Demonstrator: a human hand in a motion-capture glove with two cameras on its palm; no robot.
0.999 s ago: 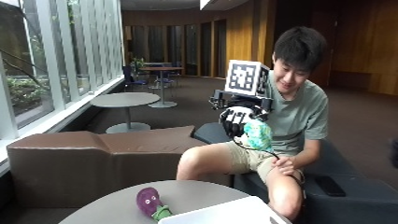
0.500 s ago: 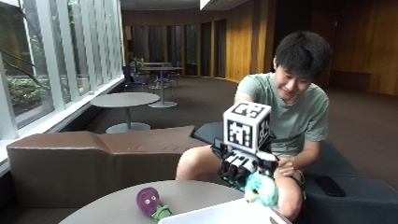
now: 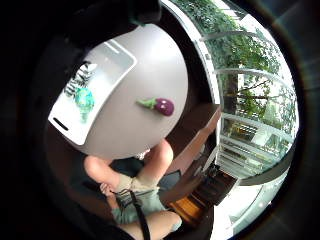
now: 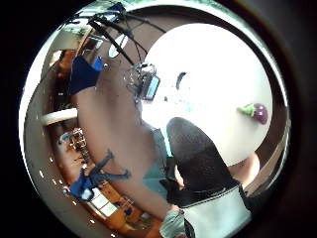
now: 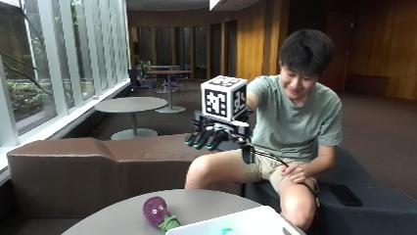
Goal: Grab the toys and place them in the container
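A purple eggplant toy [image 5: 156,211] with a green stem lies on the round grey table [image 5: 110,220], just left of the white container [image 5: 261,216]. A bit of a green toy [image 5: 226,229] shows inside the container. My gloved right hand [image 5: 208,137] hangs high above the table, fingers drooping loosely and holding nothing. In the little finger side palm view, far below the palm, the container [image 3: 120,55] holds a striped toy [image 3: 80,77] and a teal-green toy [image 3: 84,97], while the eggplant [image 3: 159,105] lies on the table beside it. The eggplant [image 4: 255,111] also appears past a gloved finger [image 4: 198,158].
A brown bench [image 5: 78,161] curves behind the table. The person sits on a dark seat at the table's far side, bare left hand [image 5: 296,172] resting on a knee. A phone [image 5: 343,194] lies on the seat.
My hand carried the green toy down to the container, let it go there, and has risen empty to chest height. The eggplant has not moved.
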